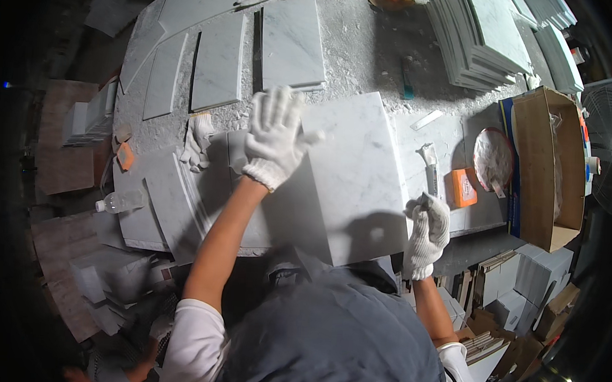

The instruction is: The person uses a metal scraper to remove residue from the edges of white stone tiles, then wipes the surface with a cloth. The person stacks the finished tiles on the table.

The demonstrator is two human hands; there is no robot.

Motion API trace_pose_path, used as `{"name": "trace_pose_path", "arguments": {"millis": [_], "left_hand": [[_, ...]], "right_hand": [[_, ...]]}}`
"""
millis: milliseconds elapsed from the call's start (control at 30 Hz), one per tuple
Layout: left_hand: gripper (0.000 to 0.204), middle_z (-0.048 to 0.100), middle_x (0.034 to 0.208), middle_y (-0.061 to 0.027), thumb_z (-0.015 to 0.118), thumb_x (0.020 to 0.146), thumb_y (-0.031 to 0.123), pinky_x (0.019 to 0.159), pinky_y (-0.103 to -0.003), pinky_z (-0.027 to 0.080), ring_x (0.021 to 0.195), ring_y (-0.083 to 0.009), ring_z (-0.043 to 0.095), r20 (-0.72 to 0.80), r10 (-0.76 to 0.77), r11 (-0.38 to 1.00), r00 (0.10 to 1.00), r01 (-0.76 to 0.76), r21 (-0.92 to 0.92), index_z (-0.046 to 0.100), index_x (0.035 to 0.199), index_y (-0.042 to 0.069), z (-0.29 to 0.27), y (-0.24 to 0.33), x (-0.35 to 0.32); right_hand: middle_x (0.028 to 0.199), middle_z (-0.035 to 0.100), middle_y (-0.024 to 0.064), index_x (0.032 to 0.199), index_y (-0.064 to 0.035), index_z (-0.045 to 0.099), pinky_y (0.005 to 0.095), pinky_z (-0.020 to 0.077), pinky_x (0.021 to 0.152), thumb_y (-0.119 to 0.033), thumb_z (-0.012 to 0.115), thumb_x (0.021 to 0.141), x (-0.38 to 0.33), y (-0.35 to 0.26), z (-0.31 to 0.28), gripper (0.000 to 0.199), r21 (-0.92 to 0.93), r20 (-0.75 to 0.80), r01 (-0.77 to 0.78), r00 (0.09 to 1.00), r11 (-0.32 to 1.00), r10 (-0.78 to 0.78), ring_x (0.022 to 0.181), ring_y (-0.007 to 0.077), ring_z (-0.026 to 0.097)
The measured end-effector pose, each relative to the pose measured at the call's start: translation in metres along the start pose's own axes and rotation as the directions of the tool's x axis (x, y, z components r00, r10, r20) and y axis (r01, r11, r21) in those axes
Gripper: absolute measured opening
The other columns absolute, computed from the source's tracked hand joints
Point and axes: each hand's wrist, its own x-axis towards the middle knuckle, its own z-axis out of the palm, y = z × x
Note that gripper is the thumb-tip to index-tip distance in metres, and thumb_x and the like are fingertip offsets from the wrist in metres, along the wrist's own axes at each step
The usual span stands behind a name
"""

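Observation:
A white, grey-veined marble tile (pixel 356 152) lies on the worktable in front of me. My left hand (pixel 278 131), in a white knit glove, is spread flat with the fingers apart at the tile's left side. At the right edge of the tile, my gloved right hand (pixel 428 232) has its fingers closed. Something small and dark shows at its fingertips, too little visible to name. Just beyond this hand are an orange block or box (pixel 464 188), a slim whitish tube-like item (pixel 430 163) and a round, red-rimmed dish (pixel 493 159).
Dusty marble slabs (pixel 293 41) lie along the far side, with a tall tile stack (pixel 476 41) at far right. An open cardboard box (pixel 563 170) and a fan (pixel 610 131) stand right. A plastic bottle (pixel 122 201) lies left. Another person's arm (pixel 144 366) shows lower left.

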Motion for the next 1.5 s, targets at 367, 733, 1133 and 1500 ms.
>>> {"name": "trace_pose_path", "arguments": {"millis": [367, 733, 1133, 1500], "left_hand": [[0.067, 0.047, 0.155, -0.0169, 0.04, 0.106, 0.054, 0.122, -0.046, 0.033, 0.143, -0.0353, 0.045, 0.237, -0.073, 0.941, 0.969, 0.145, -0.304, 0.047, 0.148, 0.002, 0.036, 0.002, -0.024], [0.071, 0.035, 0.164, -0.0187, 0.063, 0.099, 0.037, 0.123, -0.047, 0.03, 0.151, -0.0373, 0.034, -0.299, 0.034, 0.99, 0.954, -0.073, -0.118, 0.037, 0.157, 0.005, 0.048, 0.039, -0.087], [0.059, 0.044, 0.156, -0.0253, 0.055, 0.108, 0.027, 0.114, -0.04, 0.045, 0.141, -0.0371, 0.049, -0.148, -0.395, 0.819, 0.907, 0.273, -0.505, 0.037, 0.154, -0.005, 0.082, 0.054, -0.112], [0.056, 0.042, 0.157, -0.0264, 0.055, 0.108, 0.019, 0.117, -0.039, 0.042, 0.144, -0.0362, 0.045, -0.126, -0.368, 0.833, 0.921, 0.266, -0.485, 0.036, 0.153, -0.007, 0.076, 0.054, -0.112]], "right_hand": [[0.096, 0.066, 0.0034, 0.127, 0.0001, 0.066, 0.0235, 0.0553, 0.063, -0.013, 0.067, 0.101, 0.035, -0.025, -0.001, 0.029, -0.074, 0.112, -0.515, 0.847, 0.854, 0.52, 0.076, 0.0092, 0.064], [0.101, 0.07, 0.0201, 0.142, -0.0057, 0.057, 0.0418, 0.0559, 0.08, -0.01, 0.064, 0.098, 0.051, -0.029, 0.088, 0.046, -0.497, 0.437, 0.119, 0.89, 0.859, 0.129, 0.088, 0.0367, 0.068], [0.108, 0.072, 0.0247, 0.146, -0.0092, 0.055, 0.0457, 0.0574, 0.08, -0.015, 0.064, 0.097, 0.062, -0.036, 0.106, 0.05, -0.567, 0.554, 0.154, 0.798, 0.809, 0.236, 0.092, 0.0408, 0.072], [0.098, 0.073, 0.0225, 0.145, -0.0125, 0.056, 0.045, 0.0572, 0.073, -0.019, 0.067, 0.094, 0.059, -0.03, 0.113, 0.053, -0.566, 0.535, 0.138, 0.811, 0.813, 0.235, 0.083, 0.0388, 0.072]]}}
